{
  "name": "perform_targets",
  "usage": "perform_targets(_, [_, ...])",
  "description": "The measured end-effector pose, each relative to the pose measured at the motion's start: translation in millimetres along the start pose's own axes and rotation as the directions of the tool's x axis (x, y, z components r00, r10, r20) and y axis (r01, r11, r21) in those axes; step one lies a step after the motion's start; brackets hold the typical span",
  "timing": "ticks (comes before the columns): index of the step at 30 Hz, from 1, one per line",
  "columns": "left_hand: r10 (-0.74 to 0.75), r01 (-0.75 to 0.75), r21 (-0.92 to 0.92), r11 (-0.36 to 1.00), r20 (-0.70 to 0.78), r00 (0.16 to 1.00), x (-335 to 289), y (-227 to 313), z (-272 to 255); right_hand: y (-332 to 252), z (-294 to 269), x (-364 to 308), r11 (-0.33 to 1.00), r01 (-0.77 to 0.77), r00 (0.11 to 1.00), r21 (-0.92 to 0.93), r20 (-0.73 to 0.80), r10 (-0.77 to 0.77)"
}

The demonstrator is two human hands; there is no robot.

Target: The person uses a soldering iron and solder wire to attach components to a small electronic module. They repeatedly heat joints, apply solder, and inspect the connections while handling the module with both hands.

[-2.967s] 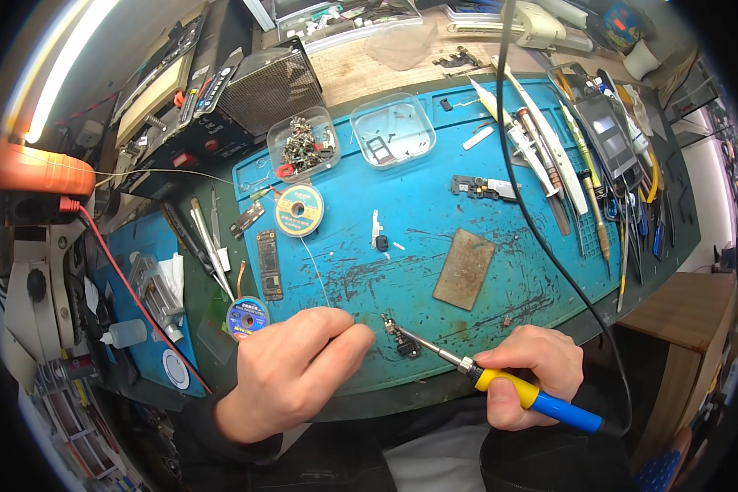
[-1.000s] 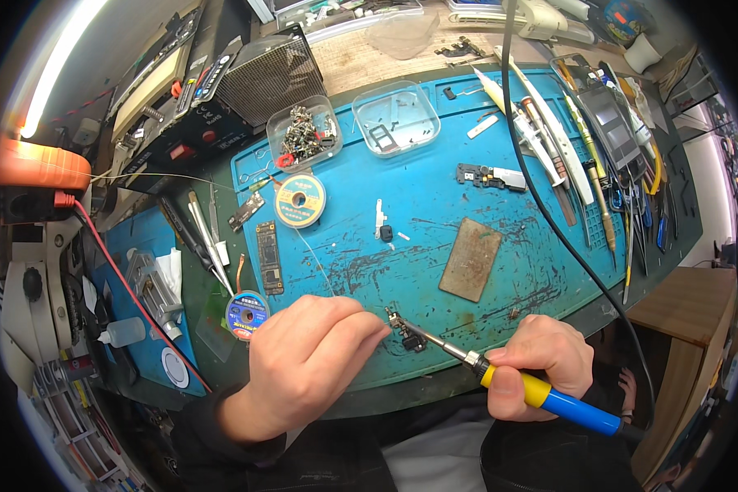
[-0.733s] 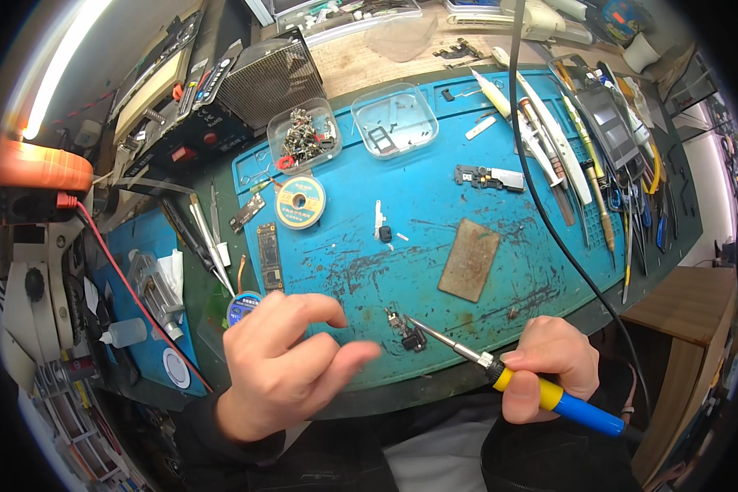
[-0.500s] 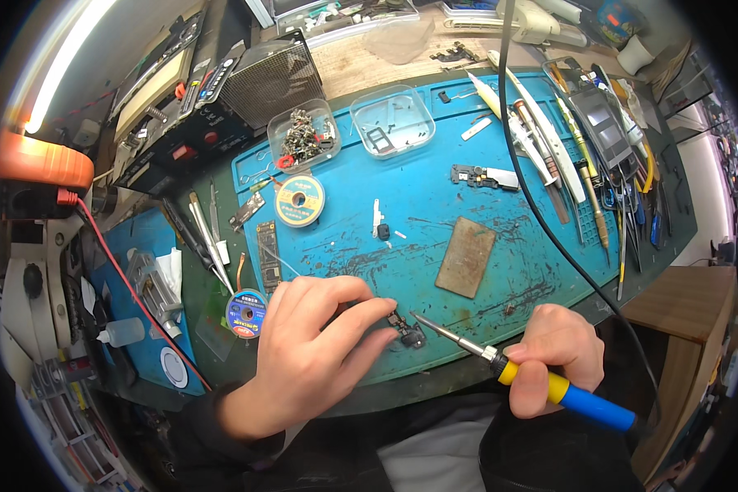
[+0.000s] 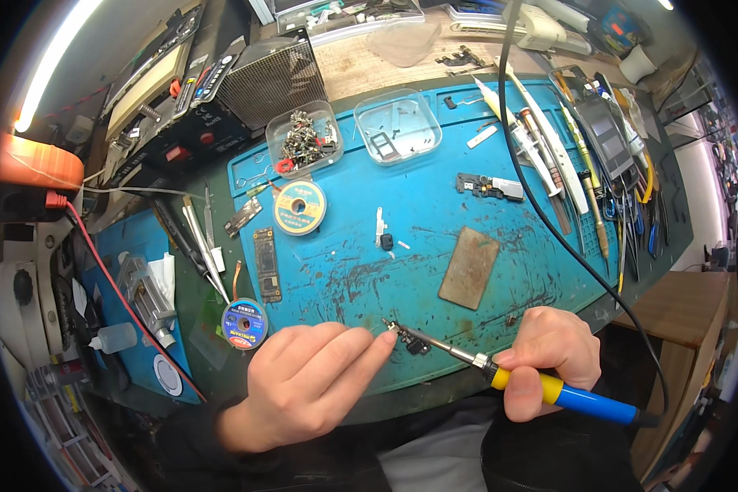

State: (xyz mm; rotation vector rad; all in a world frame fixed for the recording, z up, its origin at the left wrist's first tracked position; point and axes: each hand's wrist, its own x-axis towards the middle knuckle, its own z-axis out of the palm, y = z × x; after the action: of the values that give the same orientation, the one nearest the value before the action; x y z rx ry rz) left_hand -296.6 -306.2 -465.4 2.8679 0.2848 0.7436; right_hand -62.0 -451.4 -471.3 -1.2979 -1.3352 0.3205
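A small dark circuit board (image 5: 416,348) with a rounded black end lies near the front edge of the blue mat (image 5: 353,279). The fingertips of my left hand (image 5: 307,385) are closed at its left end, pinching it; the contact is partly hidden behind the fingers. In my right hand (image 5: 553,357) is a soldering iron (image 5: 594,403) with a yellow and blue handle, held like a pen. Its metal tip reaches left across the board, at its upper end beside my left fingertips. A black cord (image 5: 562,242) runs from the iron up over the mat.
Behind the board lie a brown metal plate (image 5: 469,269) and small parts (image 5: 385,238). Two spools (image 5: 299,207) (image 5: 244,323) stand left. Clear boxes of screws (image 5: 303,143) and small parts (image 5: 398,127) sit at the back. Tweezers and tools (image 5: 623,189) crowd the right.
The iron's tip has moved left onto the board. My left fingers have come closer together and sit slightly lower. The view has shifted a little.
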Motion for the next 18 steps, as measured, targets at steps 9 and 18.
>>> perform_targets(9, [-0.021, 0.019, 0.019, 1.000, 0.085, 0.996, 4.4, 5.1, -8.7, -4.5, -2.2, 3.4, 0.999, -0.027, 0.997, -0.020, 0.071, 0.028])
perform_targets(18, [-0.020, 0.018, 0.016, 1.000, 0.091, 0.996, 4.2, 4.5, -8.3, -3.2, 1.9, 5.1, 1.000, 0.001, 0.999, -0.022, 0.053, 0.001])
